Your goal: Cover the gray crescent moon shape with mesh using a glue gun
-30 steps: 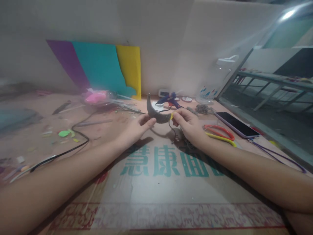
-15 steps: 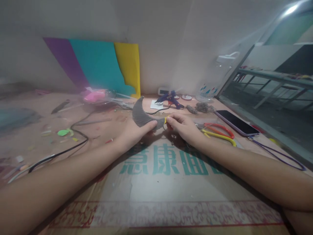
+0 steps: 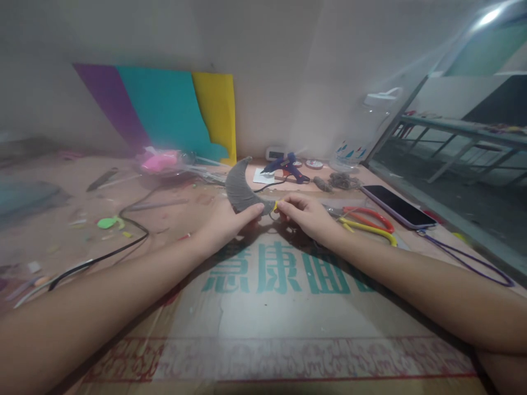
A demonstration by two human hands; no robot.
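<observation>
One ribbed grey crescent (image 3: pixel 239 185) curves from the closed left grip (image 3: pixel 228 219), the right grip (image 3: pixel 305 213) pinching its yellow tip (image 3: pixel 275 206).

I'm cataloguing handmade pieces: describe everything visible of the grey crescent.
The grey crescent looks wrapped in thread, with fine ridges across its curve. It tapers to a tip pointing up and slightly right in the picture; a yellow bit shows at its lower end. The left hand holds its lower part, thumb in front; the right hand pinches near the yellow bit.
</observation>
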